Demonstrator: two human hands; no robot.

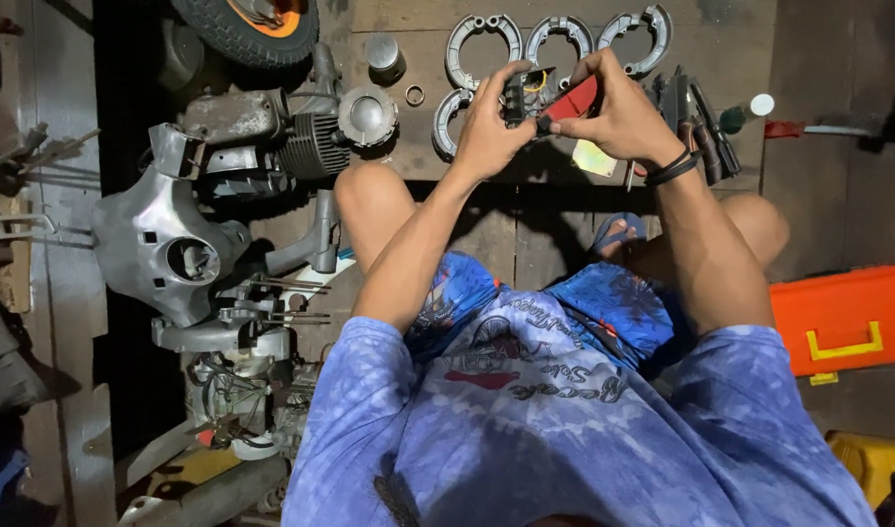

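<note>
My left hand (488, 127) grips a small black electrical part (520, 96) with thin wires on it. My right hand (618, 115) holds a red-handled tool (572, 101) whose tip meets that part. Both hands are raised in front of me above a wooden floor, over a row of curved grey brake shoes (481, 37). A black band circles my right wrist. I sit on the floor in a blue patterned shirt and shorts, knees spread.
An engine cylinder with fins (311, 146), a grey headlight housing (164, 249), a tyre (244, 29) and more engine parts lie at the left. Dark tools (706, 132) lie to the right of my hands. An orange toolbox (842, 317) sits at the right.
</note>
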